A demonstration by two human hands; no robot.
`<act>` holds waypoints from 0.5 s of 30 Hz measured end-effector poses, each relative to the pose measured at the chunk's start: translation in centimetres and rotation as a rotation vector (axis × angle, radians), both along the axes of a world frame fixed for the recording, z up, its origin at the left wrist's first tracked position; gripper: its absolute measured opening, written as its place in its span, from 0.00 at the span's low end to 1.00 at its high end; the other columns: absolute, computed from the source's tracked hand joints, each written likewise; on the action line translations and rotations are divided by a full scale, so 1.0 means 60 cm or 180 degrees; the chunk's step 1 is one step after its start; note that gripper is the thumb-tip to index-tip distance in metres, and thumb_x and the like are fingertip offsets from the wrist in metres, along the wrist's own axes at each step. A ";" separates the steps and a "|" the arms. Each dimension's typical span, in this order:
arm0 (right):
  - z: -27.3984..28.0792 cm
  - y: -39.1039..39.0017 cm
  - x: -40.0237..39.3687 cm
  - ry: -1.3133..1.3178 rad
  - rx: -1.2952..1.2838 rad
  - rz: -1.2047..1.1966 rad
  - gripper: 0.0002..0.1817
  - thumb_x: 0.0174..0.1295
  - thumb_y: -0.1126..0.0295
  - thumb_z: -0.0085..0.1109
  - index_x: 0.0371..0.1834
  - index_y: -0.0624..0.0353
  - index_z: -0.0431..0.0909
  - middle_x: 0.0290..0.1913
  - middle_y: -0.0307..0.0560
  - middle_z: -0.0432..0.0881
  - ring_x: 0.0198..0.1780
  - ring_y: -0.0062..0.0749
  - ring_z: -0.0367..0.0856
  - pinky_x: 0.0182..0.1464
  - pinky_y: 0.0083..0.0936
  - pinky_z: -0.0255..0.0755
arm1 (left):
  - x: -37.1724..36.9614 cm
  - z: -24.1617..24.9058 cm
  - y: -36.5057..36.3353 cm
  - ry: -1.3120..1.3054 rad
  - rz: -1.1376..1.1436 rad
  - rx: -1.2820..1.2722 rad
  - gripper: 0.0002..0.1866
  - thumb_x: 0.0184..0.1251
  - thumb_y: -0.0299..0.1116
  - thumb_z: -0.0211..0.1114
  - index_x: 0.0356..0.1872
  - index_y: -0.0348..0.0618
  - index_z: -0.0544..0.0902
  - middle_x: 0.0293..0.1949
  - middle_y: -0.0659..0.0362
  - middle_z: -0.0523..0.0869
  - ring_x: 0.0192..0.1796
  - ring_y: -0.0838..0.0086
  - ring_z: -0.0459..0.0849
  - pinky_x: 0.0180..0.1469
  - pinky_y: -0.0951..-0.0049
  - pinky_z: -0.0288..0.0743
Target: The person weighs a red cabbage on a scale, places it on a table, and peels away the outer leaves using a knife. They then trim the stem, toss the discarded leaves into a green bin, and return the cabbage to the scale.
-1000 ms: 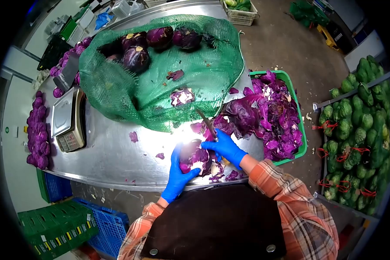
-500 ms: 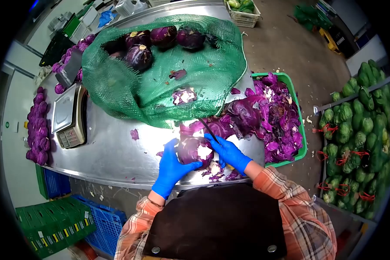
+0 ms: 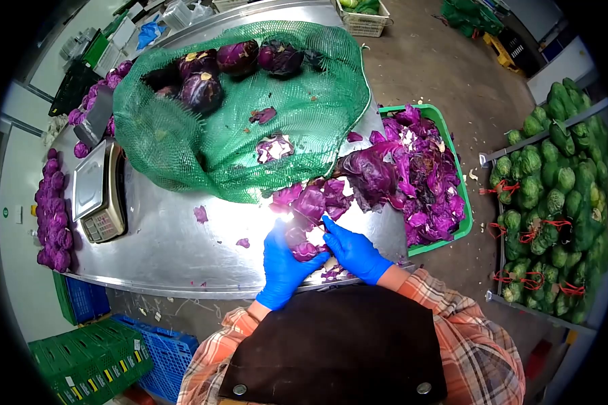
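Both of my hands wear blue gloves. My left hand [image 3: 282, 266] is wrapped round the left and lower side of a red cabbage [image 3: 294, 236] with a pale cut patch, near the table's front edge. Against the cabbage's right side, my right hand [image 3: 358, 253] has its fingers curled; what they grip is hidden. Loose purple leaves [image 3: 311, 202] lie just beyond the cabbage. Behind them, a green mesh bag [image 3: 233, 148] holds several dark red cabbages [image 3: 201, 92] and a leafy piece with pale cut parts [image 3: 274, 148].
A green-rimmed crate [image 3: 463, 202] heaped with purple leaves stands right of the metal table [image 3: 162, 243]. At left are a scale [image 3: 101, 196] and a row of purple cabbages [image 3: 53, 209]. Green vegetables in netting [image 3: 554, 196] fill a rack at far right.
The dark blade seen at my right hand no longer shows. The cabbage has turned and moved slightly left between my hands, and more loose leaves show beyond it. The camera view has shifted.
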State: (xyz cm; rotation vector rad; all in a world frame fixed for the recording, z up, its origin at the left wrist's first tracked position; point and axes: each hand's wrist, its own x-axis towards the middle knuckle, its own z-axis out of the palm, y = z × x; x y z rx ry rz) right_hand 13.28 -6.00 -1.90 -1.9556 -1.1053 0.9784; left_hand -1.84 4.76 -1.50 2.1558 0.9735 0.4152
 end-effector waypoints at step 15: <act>-0.028 0.045 0.025 0.2718 -0.0296 -0.0605 0.31 0.59 0.49 0.65 0.59 0.57 0.70 0.36 0.43 0.76 0.26 0.22 0.71 0.28 0.26 0.72 | -0.049 -0.037 0.009 -0.0885 -0.0120 -0.0938 0.61 0.36 0.42 0.85 0.71 0.36 0.54 0.65 0.47 0.63 0.66 0.59 0.68 0.67 0.59 0.65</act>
